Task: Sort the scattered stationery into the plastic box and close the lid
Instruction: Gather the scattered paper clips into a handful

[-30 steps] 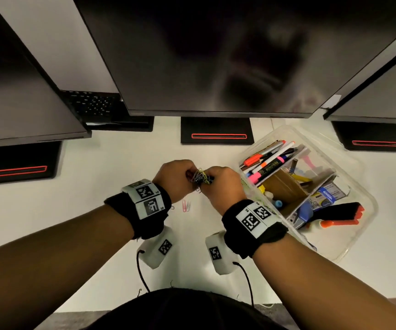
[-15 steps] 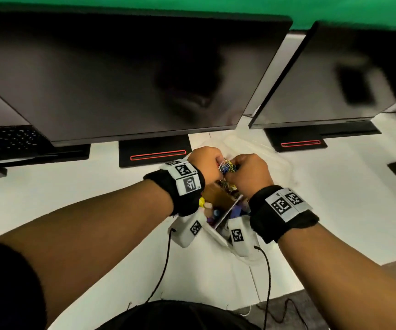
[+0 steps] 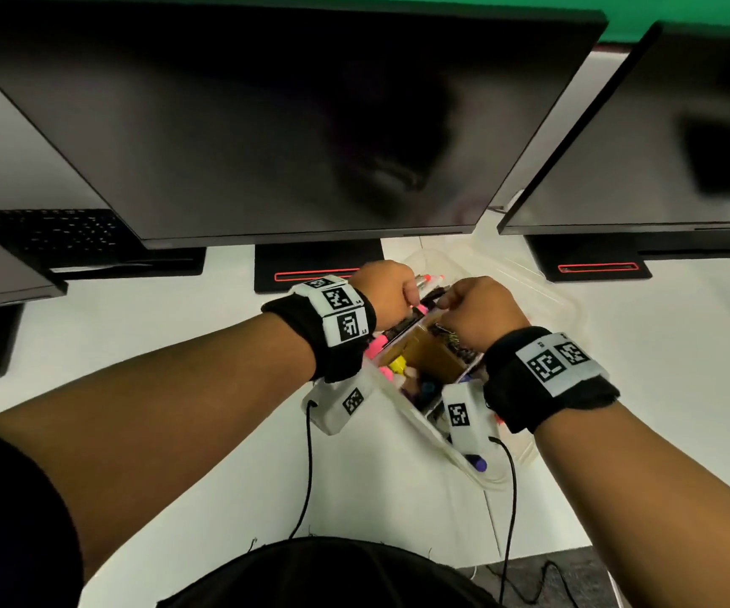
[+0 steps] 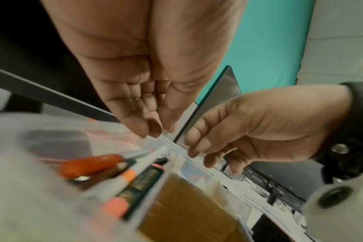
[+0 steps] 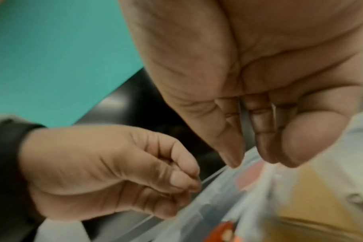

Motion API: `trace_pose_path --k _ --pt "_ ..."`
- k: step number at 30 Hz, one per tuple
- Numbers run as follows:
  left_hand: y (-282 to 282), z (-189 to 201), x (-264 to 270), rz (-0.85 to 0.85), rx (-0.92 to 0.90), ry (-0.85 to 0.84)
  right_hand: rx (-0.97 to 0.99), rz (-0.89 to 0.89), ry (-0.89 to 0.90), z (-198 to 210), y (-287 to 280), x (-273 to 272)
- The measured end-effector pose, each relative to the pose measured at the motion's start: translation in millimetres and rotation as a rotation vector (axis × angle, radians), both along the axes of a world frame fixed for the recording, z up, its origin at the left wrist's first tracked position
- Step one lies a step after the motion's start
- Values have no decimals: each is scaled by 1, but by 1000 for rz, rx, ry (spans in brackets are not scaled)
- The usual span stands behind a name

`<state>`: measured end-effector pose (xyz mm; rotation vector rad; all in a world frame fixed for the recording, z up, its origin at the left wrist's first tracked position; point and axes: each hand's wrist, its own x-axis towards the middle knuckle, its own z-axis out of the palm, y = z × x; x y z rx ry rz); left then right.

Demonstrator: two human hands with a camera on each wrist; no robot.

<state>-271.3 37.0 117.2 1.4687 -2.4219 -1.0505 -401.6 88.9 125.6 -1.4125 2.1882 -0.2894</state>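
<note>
Open plastic box (image 3: 437, 436) on white desk (image 3: 157, 309)

Markers (image 4: 91, 165) lie inside. Above them, the right hand (image 3: 481, 315) hangs with fingers loosely parted, empty; the left hand (image 3: 387, 291) presses thumb to fingertips, whether pinching anything, unclear.

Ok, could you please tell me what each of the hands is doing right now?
Left hand: fingertips pinched together over the plastic box; whether they hold anything cannot be told.
Right hand: loosely curled, holding nothing, so open.
</note>
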Motion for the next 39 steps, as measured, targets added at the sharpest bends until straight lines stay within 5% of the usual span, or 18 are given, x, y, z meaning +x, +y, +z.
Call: trace_pose_path --k 7,14,24,39 --pt "-9 -23 118 66 52 -110 -78 219 -48 0 4 104" --pt "5 -84 205 -110 167 -393 227 463 29 -81 15 174" --pt "29 -140 222 -188 81 -396 208 175 13 -152 20 218" --pt "38 -141 228 -192 59 -348 223 292 62 -154 42 229"
